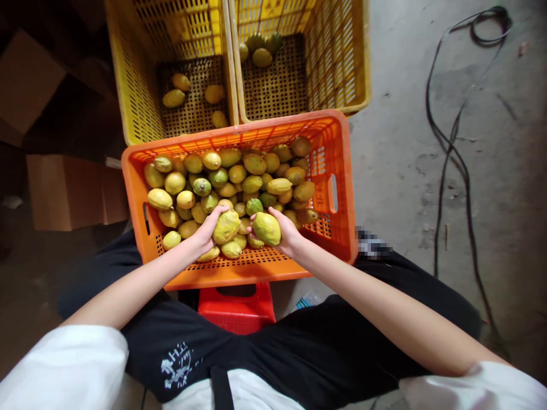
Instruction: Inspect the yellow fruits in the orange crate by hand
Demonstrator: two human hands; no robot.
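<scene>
My left hand (209, 232) is wrapped round a bumpy yellow-green lemon (226, 227), held over the front of an orange crate (239, 277). Just to the right, my right hand (289, 234) grips a smoother yellow-green lemon (267, 229). The two held lemons are a short way apart. Beneath them, many lemons, mostly yellow with some green ones such as this green lemon (202, 186), lie heaped in the crate. Part of the fingers of both hands is hidden behind the fruit.
Beyond the orange crate stand two yellow crates, the left yellow crate (139, 91) and the right yellow crate (337, 62), each with several lemons at the bottom. A red stool (237, 310) sits between my legs. Black cable (453, 142) lies on the floor at right; cardboard boxes (74, 193) stand left.
</scene>
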